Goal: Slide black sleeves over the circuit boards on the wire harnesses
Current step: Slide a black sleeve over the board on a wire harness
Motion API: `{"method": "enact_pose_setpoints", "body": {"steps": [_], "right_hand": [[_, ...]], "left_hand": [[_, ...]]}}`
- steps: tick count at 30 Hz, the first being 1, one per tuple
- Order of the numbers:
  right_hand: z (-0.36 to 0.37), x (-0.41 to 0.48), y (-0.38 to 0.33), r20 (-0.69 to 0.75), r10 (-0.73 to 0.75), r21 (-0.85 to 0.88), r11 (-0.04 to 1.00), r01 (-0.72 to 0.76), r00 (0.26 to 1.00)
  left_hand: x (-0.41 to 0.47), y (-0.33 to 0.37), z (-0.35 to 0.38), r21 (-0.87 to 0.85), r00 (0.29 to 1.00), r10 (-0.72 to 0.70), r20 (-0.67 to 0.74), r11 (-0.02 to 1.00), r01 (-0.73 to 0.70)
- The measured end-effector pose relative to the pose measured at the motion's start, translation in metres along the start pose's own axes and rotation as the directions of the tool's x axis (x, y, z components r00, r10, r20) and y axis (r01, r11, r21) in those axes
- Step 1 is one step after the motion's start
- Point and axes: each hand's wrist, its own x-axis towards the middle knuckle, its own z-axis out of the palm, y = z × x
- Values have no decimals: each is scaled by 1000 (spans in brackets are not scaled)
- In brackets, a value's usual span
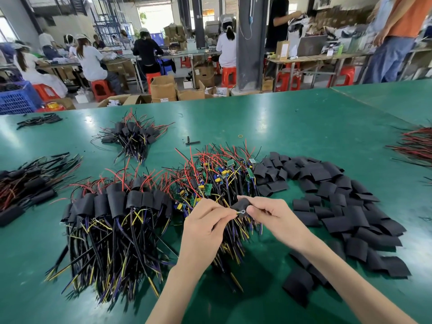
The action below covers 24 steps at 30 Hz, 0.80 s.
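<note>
- You work at a wide green desk (304,127) in a factory hall. Beyond its far edge, people (91,59) sit on red stools (228,76) at long benches, among cardboard boxes (163,88) and a blue crate (16,99).
- Your right hand (268,213) has its grip clamped on one black sleeve (242,203), thumb and fingers pinching it just above the desk, at the centre of your view.
- Your left hand (205,220) has its grip pinched on the harness wires (230,216), touching the sleeve's near end.
- The sleeve's long axis runs from 1 o'clock down to 7 o'clock, and a ring terminal (240,212) pokes out of the 7 o'clock mouth.
- Bare-board harnesses (217,176) are heaped at 12 o'clock of your hands, sleeved harnesses (117,202) at 9 o'clock and loose sleeves (327,190) at 3 o'clock, all near.
- Open green surface lies beyond the heaps from 12 to 2 o'clock, and between your forearms at 6 o'clock.
</note>
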Motion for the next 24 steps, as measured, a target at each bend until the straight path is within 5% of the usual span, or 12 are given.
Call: {"method": "enact_pose_setpoints", "body": {"steps": [7, 10, 17, 24], "right_hand": [[6, -4, -2, 31, -2, -260, 965, 10, 1000], [7, -2, -4, -53, 48, -114, 992, -54, 997], [8, -2, -3, 9, 142, 214, 967, -140, 990], [7, -1, 1, -107, 108, 355, 933, -63, 988]], "left_hand": [[1, 1, 0, -8, 999, -51, 5, 999, 51], [5, 3, -3, -79, 988, -152, 39, 985, 155], [8, 11, -6, -216, 939, -319, 128, 915, 340], [6, 8, -3, -266, 886, -381, 263, 855, 446]]}}
